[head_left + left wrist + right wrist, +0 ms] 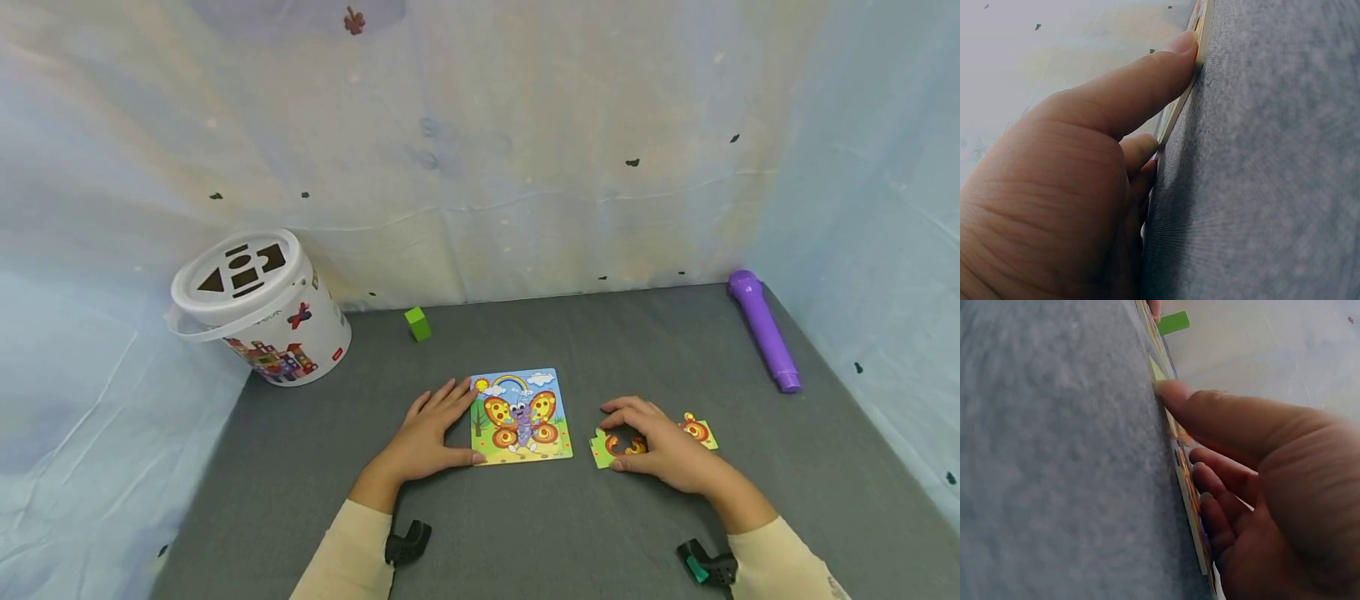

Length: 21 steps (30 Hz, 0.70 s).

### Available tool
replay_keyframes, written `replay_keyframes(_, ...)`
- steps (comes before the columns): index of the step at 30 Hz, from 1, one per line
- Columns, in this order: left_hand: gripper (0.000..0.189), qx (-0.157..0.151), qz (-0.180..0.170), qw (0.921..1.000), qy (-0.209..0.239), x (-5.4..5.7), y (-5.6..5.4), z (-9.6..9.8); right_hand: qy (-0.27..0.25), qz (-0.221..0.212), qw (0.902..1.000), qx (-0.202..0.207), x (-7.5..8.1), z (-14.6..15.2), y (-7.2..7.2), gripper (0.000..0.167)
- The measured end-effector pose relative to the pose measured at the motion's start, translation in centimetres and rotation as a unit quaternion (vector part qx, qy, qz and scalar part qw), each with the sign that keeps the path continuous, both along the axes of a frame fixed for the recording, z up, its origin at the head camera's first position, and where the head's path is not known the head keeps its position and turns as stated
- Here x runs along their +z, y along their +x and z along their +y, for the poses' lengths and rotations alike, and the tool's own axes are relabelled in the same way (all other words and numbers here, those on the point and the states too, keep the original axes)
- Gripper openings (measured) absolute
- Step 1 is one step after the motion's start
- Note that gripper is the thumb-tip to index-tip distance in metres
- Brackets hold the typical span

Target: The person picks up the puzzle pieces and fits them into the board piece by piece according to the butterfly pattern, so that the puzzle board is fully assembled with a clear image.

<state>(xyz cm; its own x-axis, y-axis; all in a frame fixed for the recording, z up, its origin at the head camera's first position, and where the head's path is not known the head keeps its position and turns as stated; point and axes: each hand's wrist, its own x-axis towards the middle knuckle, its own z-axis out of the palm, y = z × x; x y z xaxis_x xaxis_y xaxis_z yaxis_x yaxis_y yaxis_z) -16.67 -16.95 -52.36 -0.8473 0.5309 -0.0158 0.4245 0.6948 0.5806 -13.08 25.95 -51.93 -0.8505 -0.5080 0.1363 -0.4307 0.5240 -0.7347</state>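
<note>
Head view: piece [602, 451] pinched by right hand [663, 446], low, right of centre
Pickup seems under way, level lift called for; lower-centre board [522, 421] is touched by outspread left hand [427, 437]

Right grip [663, 442] covers part of the puzzle pieces [601, 451] toward the right edge of the table [555, 533]; their full outlines are hidden. Fingertips of the left grip [429, 433] mask bits of the butterfly board [522, 417]. Both sleeves [341, 550] and the table's near edge are cut off below. Far left corner: the bucket's [322, 333] smallest lettering is illegible. Left wrist view: board cropped above, table surface blurred.
</note>
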Motion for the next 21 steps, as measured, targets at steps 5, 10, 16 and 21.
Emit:
replay_keyframes(5,0.108,0.001,0.000,1.0000,-0.003,-0.2,0.0,0.0,-0.015,0.042,0.9989,-0.015,0.0,-0.6,0.2,0.026)
replay_keyframes(10,0.108,-0.001,0.001,1.0000,-0.004,0.0,0.0,0.1,-0.018,0.046,0.9982,-0.035,0.0,-1.1,0.4,0.018)
replay_keyframes(16,0.109,-0.003,-0.001,1.0000,-0.007,0.0,0.0,0.0,-0.064,0.038,0.9953,-0.063,-0.1,-2.2,0.7,0.015)
replay_keyframes(21,0.108,0.000,0.002,1.0000,-0.004,-0.1,0.0,-0.1,-0.119,0.027,0.9900,-0.071,-0.3,-4.5,1.2,0.015)
